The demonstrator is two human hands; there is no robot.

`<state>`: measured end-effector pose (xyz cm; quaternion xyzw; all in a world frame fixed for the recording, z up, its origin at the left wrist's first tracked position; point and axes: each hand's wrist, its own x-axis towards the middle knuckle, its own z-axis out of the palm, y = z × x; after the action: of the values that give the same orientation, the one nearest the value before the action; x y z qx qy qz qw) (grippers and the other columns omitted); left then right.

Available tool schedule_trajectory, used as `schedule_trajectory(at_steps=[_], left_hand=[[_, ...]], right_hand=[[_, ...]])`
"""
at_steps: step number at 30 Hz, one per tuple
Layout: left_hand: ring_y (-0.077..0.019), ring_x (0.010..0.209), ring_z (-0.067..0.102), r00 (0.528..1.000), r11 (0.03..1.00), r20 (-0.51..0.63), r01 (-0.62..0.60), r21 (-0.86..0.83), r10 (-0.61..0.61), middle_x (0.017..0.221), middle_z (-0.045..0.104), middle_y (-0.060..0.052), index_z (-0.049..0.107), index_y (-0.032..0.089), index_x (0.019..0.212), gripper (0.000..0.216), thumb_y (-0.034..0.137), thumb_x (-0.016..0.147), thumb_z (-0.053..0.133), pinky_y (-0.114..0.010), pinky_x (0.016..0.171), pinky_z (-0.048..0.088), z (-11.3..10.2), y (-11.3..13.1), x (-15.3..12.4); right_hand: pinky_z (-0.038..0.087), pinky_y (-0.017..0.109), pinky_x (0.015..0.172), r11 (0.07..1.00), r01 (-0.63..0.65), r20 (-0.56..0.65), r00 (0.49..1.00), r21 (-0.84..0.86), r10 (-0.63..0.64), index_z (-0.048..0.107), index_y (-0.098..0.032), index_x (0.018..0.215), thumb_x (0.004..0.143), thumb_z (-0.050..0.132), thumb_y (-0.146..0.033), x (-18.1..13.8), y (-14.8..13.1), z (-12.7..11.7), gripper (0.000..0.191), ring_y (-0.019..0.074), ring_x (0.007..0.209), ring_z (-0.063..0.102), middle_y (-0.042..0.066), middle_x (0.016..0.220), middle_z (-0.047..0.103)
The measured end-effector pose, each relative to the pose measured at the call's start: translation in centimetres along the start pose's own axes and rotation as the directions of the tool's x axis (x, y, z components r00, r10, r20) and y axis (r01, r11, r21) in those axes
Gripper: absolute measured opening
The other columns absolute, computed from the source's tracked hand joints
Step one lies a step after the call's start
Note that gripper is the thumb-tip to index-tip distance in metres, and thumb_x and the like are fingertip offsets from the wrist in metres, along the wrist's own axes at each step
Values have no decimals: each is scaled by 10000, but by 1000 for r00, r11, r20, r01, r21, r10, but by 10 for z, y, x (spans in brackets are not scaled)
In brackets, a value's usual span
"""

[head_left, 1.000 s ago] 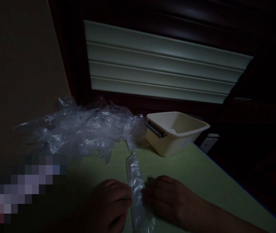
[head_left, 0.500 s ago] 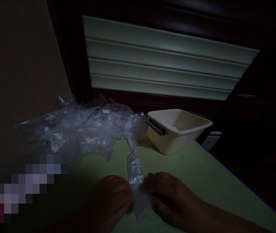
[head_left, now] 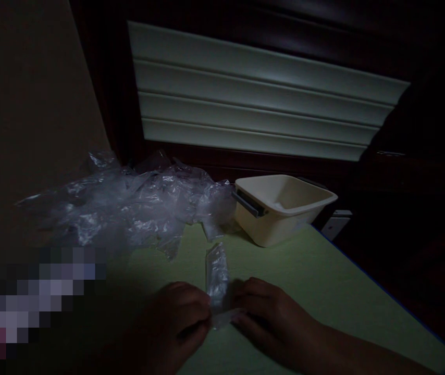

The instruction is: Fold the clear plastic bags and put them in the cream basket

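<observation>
The scene is dim. A narrow folded strip of clear plastic bag (head_left: 217,273) lies on the green table top (head_left: 308,276), its near end folded back between my hands. My left hand (head_left: 175,325) pinches the strip's near end from the left, fingers curled. My right hand (head_left: 271,317) grips the same end from the right, fingertips pressed on the plastic. The far end of the strip points toward the back of the table.
A heap of crumpled clear plastic bags (head_left: 128,205) covers the table's back left. A cream plastic tub (head_left: 281,208) with a dark handle stands at the back, right of the heap. The table's blue right edge (head_left: 379,286) runs diagonally. A pixelated patch sits at lower left.
The near end of the plastic strip has been folded up toward the far end, so the strip is now shorter. Both hands stayed at its near end.
</observation>
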<state>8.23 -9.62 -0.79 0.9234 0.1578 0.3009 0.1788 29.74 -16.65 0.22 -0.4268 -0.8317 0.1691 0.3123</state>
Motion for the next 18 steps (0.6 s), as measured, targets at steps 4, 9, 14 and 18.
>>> schedule_trajectory(at_steps=[4,9,14,18], left_hand=[[-146,762,672,996,996,-42,77,-45,-79,820,714,-8,686,187,823,183,73,810,544,-207,688,516,-1,0,0],[-131,694,681,985,986,-81,148,-74,-153,750,713,10,685,202,764,149,110,793,572,-187,635,508,2,-4,-1],[-138,670,674,953,961,-137,255,-109,-269,734,701,34,676,224,823,143,139,755,583,-219,649,498,7,-5,-2],[-152,693,678,945,946,-108,294,-134,-309,713,696,29,688,231,901,206,151,765,555,-231,656,501,4,-2,-1]], right_hand=[[475,274,674,994,-98,15,995,48,98,653,-159,835,944,495,-198,2,0,1,196,170,731,607,74,806,666],[443,254,623,972,-199,16,980,127,199,647,-149,826,899,530,-194,3,-1,0,145,157,688,594,57,773,653],[394,228,543,914,-275,23,959,300,281,635,-147,985,866,549,-201,2,-1,1,156,130,606,548,18,736,630],[392,220,544,887,-279,-11,953,367,304,544,-169,1127,850,566,-193,1,4,7,279,123,611,550,-11,730,608]])
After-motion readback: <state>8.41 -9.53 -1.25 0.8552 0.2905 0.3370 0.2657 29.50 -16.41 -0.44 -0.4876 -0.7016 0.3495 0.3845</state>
